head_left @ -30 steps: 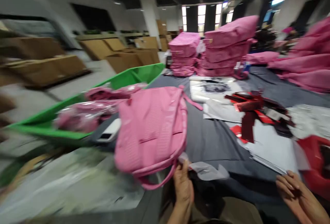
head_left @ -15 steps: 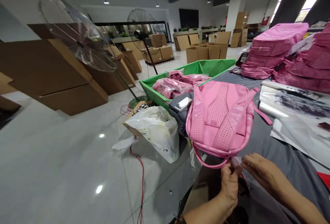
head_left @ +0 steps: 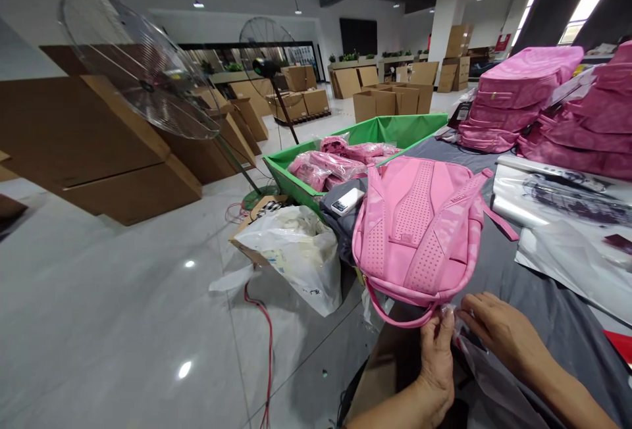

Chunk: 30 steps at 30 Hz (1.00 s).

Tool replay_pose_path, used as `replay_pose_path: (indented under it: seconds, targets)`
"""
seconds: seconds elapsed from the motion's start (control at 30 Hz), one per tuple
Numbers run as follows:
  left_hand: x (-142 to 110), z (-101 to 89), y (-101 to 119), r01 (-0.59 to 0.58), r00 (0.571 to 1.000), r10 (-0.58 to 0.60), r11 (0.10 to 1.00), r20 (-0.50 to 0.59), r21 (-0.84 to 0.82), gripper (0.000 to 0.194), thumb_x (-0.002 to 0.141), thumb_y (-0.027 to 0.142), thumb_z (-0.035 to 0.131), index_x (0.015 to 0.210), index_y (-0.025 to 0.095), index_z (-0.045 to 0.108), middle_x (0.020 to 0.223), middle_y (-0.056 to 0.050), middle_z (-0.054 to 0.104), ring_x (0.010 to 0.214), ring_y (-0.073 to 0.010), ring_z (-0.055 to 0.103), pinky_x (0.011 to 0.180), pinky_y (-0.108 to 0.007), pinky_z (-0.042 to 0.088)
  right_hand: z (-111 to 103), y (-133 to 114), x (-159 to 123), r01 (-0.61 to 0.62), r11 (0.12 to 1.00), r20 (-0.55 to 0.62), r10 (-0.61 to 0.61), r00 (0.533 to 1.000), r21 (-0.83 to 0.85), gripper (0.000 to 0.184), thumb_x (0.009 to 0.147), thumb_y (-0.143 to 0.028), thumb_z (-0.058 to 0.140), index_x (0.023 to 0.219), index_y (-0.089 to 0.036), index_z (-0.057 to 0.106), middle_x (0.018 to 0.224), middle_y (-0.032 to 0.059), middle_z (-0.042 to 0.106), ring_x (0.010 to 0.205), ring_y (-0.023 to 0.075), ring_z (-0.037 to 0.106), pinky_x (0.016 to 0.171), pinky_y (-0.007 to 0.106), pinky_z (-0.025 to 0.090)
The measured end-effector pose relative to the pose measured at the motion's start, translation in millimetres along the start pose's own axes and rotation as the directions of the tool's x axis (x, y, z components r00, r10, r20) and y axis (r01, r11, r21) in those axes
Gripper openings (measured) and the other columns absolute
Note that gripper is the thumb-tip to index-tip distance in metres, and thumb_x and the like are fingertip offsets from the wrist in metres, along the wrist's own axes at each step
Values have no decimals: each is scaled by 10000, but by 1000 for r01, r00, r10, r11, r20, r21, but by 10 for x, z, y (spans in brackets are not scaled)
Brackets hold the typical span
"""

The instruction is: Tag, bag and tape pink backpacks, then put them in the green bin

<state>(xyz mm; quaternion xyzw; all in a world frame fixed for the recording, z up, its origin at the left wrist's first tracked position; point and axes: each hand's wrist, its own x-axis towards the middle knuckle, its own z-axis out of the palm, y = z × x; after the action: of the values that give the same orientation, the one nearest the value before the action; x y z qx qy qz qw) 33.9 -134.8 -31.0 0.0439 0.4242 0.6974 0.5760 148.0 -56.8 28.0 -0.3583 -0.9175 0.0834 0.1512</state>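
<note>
A pink backpack [head_left: 417, 225] lies at the near edge of the grey-covered table, straps facing up and its carry-handle loop [head_left: 395, 314] toward me. Just below that loop, my left hand [head_left: 438, 356] is closed, thumb and fingers pinching a clear plastic bag [head_left: 486, 366]. My right hand [head_left: 503, 330] is close on its right, fingers curled in a pinch at the same plastic. The bag hangs down between my forearms. Exactly where the fingertips grip is partly hidden by the hands.
Wrapped pink bags fill a green bin [head_left: 291, 182] behind the backpack. Stacked pink backpacks [head_left: 523, 97] and plastic sheets [head_left: 567, 199] lie on the right. A white sack [head_left: 301, 254], red cable [head_left: 269, 350], wire fan [head_left: 148, 87] and cardboard boxes [head_left: 113, 152] are on the left.
The view has shifted slightly. My right hand's fingers have moved a little apart from the left hand's, both still at the plastic by the handle. The backpack lies as before.
</note>
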Motion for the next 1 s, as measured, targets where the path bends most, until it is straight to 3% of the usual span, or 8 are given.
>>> replay_pose_path:
  seconds: [0.07, 0.13, 0.3, 0.47, 0.67, 0.87, 0.93, 1.0]
  targets:
    - [10, -7, -44, 21, 995, -18, 999, -98, 26, 748, 498, 742, 885, 956, 167, 748, 1049, -89, 754, 1127, -311, 631, 1053, -407, 439, -5, 0, -40, -84, 994, 63, 80, 995, 73, 326, 1009, -440, 392, 836, -263, 604, 787, 36, 672, 744, 206, 647, 648, 308, 467]
    - [20, -23, -77, 10, 993, -4, 999, -116, 49, 763, 491, 765, 873, 946, 166, 750, 1034, -89, 757, 1106, -308, 635, 1046, -410, 442, -17, 12, -68, -168, 977, 134, 150, 980, 135, 353, 996, -463, 355, 888, -263, 625, 852, 55, 688, 805, 222, 663, 697, 331, 487]
    - [35, -30, -60, -19, 998, 17, 999, 53, 45, 663, 625, 694, 860, 996, 149, 784, 1126, -120, 760, 1153, -315, 632, 1071, -408, 427, 36, 65, -39, -332, 909, 258, 267, 928, 252, 394, 943, -513, 343, 942, -253, 638, 934, 86, 710, 855, 250, 676, 756, 372, 504]
    - [70, -29, -39, -85, 984, 72, 994, 166, 70, 573, 731, 665, 809, 983, 151, 818, 1081, -132, 776, 1115, -312, 657, 1031, -393, 456, 219, 77, 60, -317, 887, 247, 241, 938, 336, 366, 919, -515, 389, 886, -250, 641, 910, 90, 719, 896, 270, 675, 776, 364, 502]
    - [113, -64, -25, -81, 972, 55, 991, 228, 102, 537, 730, 658, 812, 906, 151, 835, 939, -117, 786, 1025, -311, 688, 1003, -407, 475, 314, 116, 116, -390, 856, 261, 313, 913, 340, 355, 856, -495, 490, 1055, -250, 653, 854, 57, 724, 796, 258, 672, 689, 333, 478]
    - [83, -35, 37, -14, 978, 7, 999, 206, 35, 578, 649, 637, 878, 973, 160, 827, 1039, -129, 786, 1146, -340, 670, 1089, -444, 443, 345, 9, 91, -446, 831, 164, 414, 895, 332, 404, 833, -591, 426, 865, -235, 613, 876, 92, 681, 797, 260, 625, 709, 368, 442]
    - [73, -36, 43, 21, 985, -25, 999, 172, 24, 631, 598, 640, 905, 1001, 164, 813, 1067, -128, 783, 1180, -347, 660, 1089, -446, 454, 336, -59, 75, -414, 788, 170, 380, 909, 456, 483, 842, -670, 410, 778, -229, 597, 822, 85, 641, 779, 247, 593, 728, 369, 447]
    - [74, -53, 37, 43, 989, -46, 999, 142, 23, 663, 570, 643, 917, 1012, 163, 797, 1121, -131, 773, 1205, -347, 653, 1092, -437, 459, 312, -120, 64, -414, 654, 241, 341, 909, 633, 587, 839, -776, 410, 728, -220, 563, 750, 53, 576, 724, 209, 528, 692, 339, 434]
